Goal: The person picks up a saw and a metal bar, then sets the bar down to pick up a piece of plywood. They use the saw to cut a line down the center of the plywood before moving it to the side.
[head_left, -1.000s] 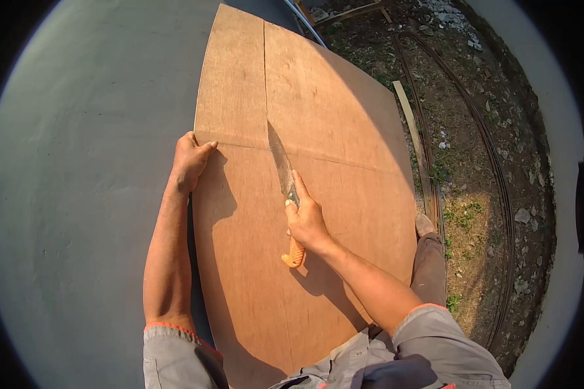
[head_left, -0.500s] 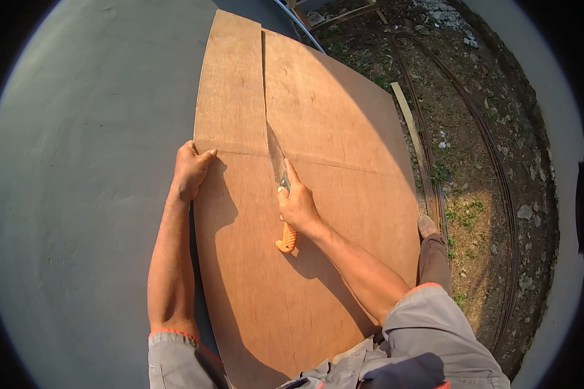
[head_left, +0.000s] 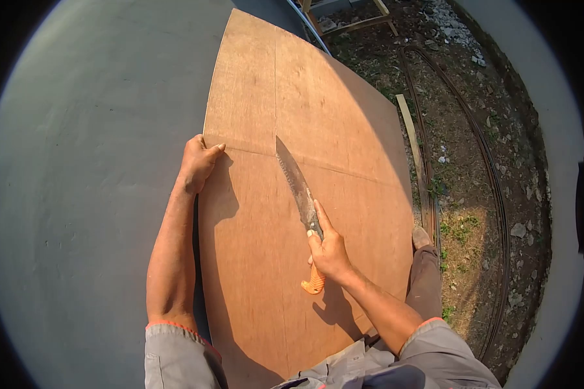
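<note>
A large plywood sheet (head_left: pixel 253 214) stretches away in front of me, with a thin cut line running from its far edge toward the middle. My right hand (head_left: pixel 331 253) is wrapped round the orange handle of a hand saw (head_left: pixel 295 181). The saw's toothed blade points away from me, its tip at the near end of the cut. At the sheet's left edge, my left hand (head_left: pixel 200 162) grips the plywood, thumb on top and fingers hidden over the side.
A smooth grey wall (head_left: pixel 104 181) fills the left side. To the right, long thin rods (head_left: pixel 499 194) lie bent on rough ground beside a wooden strip (head_left: pixel 412 139). A wooden frame (head_left: pixel 357 23) stands at the far end. A shoe (head_left: pixel 421 237) shows at the sheet's right edge.
My right hand has drawn the saw back toward me and to the right, exposing more blade. The gap along the cut has narrowed as the left strip levels with the sheet. My left hand keeps its hold.
</note>
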`<state>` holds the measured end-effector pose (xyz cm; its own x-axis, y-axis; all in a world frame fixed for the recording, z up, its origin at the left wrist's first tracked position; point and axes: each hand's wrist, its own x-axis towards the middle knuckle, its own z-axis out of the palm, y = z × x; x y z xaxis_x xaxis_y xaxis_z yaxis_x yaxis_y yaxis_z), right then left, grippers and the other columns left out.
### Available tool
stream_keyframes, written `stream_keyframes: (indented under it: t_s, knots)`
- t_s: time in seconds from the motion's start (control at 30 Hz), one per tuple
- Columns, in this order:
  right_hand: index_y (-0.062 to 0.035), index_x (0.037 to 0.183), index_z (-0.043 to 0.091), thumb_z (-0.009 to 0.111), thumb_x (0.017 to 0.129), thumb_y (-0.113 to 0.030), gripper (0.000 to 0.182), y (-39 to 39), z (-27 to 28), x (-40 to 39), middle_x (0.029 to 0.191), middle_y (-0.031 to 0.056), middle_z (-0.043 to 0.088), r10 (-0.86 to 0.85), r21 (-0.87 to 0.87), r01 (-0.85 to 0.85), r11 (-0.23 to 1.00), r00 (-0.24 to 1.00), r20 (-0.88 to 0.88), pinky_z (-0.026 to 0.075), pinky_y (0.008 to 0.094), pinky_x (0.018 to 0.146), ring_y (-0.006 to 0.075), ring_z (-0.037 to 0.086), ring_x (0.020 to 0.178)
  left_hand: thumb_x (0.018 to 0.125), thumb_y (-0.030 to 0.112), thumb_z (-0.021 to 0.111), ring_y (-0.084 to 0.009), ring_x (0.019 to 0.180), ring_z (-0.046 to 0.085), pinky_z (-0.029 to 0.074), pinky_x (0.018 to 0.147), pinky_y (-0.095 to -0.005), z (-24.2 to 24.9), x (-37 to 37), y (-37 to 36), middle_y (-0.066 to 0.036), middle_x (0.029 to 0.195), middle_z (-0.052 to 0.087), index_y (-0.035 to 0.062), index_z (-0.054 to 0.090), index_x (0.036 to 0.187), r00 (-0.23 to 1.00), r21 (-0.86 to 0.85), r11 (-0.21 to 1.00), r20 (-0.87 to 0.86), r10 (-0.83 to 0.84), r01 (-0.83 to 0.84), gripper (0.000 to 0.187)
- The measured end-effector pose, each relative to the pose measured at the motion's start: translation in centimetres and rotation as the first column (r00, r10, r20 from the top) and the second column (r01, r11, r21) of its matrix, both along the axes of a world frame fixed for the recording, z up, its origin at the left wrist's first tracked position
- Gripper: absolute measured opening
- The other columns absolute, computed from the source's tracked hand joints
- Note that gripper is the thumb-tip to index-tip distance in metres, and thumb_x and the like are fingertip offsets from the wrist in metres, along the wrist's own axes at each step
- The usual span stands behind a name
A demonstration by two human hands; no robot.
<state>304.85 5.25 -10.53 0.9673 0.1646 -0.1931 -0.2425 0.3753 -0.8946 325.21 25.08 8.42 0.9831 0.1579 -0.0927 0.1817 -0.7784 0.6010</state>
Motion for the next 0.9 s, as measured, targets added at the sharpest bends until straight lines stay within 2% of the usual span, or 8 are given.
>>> stream_keyframes:
  t_s: [0.1, 0.17, 0.27, 0.47, 0.57, 0.63, 0.77, 0.9]
  knots:
    - [-0.0108, 0.167, 0.020, 0.046, 0.101, -0.006, 0.072, -1.5, -0.8, -5.2, 0.095, 0.0133, 0.074, -0.060, 0.034, 0.058, 0.998, 0.997, 0.054, 0.056, 0.0327, 0.054, 0.0137, 0.061, 0.054, 0.096, 0.012, 0.069, -0.0201, 0.085, 0.071, 0.060, 0.075, -0.0373, -0.3, 0.1, 0.7, -0.016, 0.102, 0.072, -0.0070, 0.061, 0.113, 1.000, -0.035, 0.999, -0.024, -0.020, 0.019, 0.026]
    - [-0.0131, 0.168, 0.020, 0.047, 0.100, -0.003, 0.074, -0.9, -0.3, -2.2, 0.115, 0.0134, 0.065, -0.014, 0.057, 0.012, 0.998, 0.999, 0.037, 0.055, 0.0282, 0.050, 0.0105, 0.058, 0.053, 0.096, 0.011, 0.069, -0.0199, 0.084, 0.070, 0.060, 0.075, -0.0370, -0.5, 0.6, 0.9, -0.015, 0.102, 0.071, -0.0070, 0.061, 0.113, 0.998, 0.053, 0.998, 0.038, -0.041, 0.039, 0.026]
    - [-0.0129, 0.167, 0.022, 0.048, 0.101, -0.004, 0.072, 3.6, 0.7, 7.1, 0.101, 0.0104, 0.064, 0.012, 0.016, -0.011, 1.000, 0.999, -0.037, 0.055, 0.0307, 0.050, 0.0121, 0.058, 0.053, 0.096, 0.012, 0.070, -0.0197, 0.084, 0.070, 0.059, 0.074, -0.0365, -0.2, 0.9, 0.2, -0.015, 0.102, 0.071, -0.0067, 0.061, 0.114, 0.999, 0.077, 0.997, 0.031, -0.034, 0.031, 0.027]
    - [-0.0138, 0.168, 0.018, 0.047, 0.100, -0.001, 0.075, -1.9, -1.1, -6.8, 0.097, 0.0066, 0.062, -0.062, 0.039, 0.061, 0.997, 0.998, 0.032, 0.055, 0.0300, 0.051, 0.0099, 0.058, 0.054, 0.097, 0.011, 0.069, -0.0198, 0.085, 0.071, 0.060, 0.075, -0.0364, 0.2, -0.1, -0.1, -0.016, 0.102, 0.071, -0.0068, 0.061, 0.114, 1.000, 0.001, 1.000, -0.006, 0.004, -0.004, 0.026]
    - [-0.0138, 0.168, 0.019, 0.047, 0.100, -0.002, 0.074, -2.1, -0.8, -5.6, 0.098, 0.0052, 0.060, 0.008, -0.007, -0.008, 1.000, 0.999, 0.033, 0.056, 0.0294, 0.051, 0.0091, 0.058, 0.057, 0.097, 0.010, 0.068, -0.0205, 0.086, 0.071, 0.060, 0.075, -0.0364, 0.1, 0.1, 0.3, -0.016, 0.103, 0.072, -0.0071, 0.060, 0.115, 1.000, 0.056, 0.998, -0.003, -0.020, 0.020, 0.025]
    - [-0.0139, 0.167, 0.022, 0.048, 0.101, -0.005, 0.072, -1.4, 0.3, -2.7, 0.096, 0.0103, 0.070, 0.017, 0.003, -0.017, 1.000, 0.998, -0.065, 0.054, 0.0324, 0.053, 0.0118, 0.059, 0.057, 0.098, 0.010, 0.068, -0.0209, 0.086, 0.072, 0.061, 0.075, -0.0364, -0.2, 0.8, -0.1, -0.016, 0.103, 0.072, -0.0073, 0.060, 0.115, 0.999, 0.057, 0.997, -0.004, -0.047, 0.047, 0.025]
    - [-0.0164, 0.168, 0.019, 0.049, 0.102, -0.008, 0.073, 0.8, 0.1, -1.4, 0.093, 0.0073, 0.066, 0.000, 0.099, 0.003, 0.995, 0.999, -0.037, 0.055, 0.0314, 0.055, 0.0117, 0.059, 0.058, 0.097, 0.010, 0.067, -0.0215, 0.086, 0.072, 0.060, 0.076, -0.0369, -0.1, 0.5, 0.3, -0.016, 0.104, 0.072, -0.0066, 0.061, 0.117, 1.000, -0.012, 1.000, -0.021, -0.014, 0.014, 0.026]
    - [-0.0150, 0.169, 0.016, 0.050, 0.103, -0.009, 0.074, -0.5, 0.1, -1.9, 0.098, 0.0055, 0.062, 0.011, 0.148, 0.002, 0.989, 0.996, -0.086, 0.055, 0.0300, 0.056, 0.0112, 0.058, 0.060, 0.097, 0.014, 0.068, -0.0238, 0.090, 0.072, 0.060, 0.080, -0.0391, 0.0, 0.7, 0.2, -0.017, 0.105, 0.072, -0.0063, 0.060, 0.119, 1.000, 0.097, 0.995, -0.010, 0.018, -0.017, 0.031]
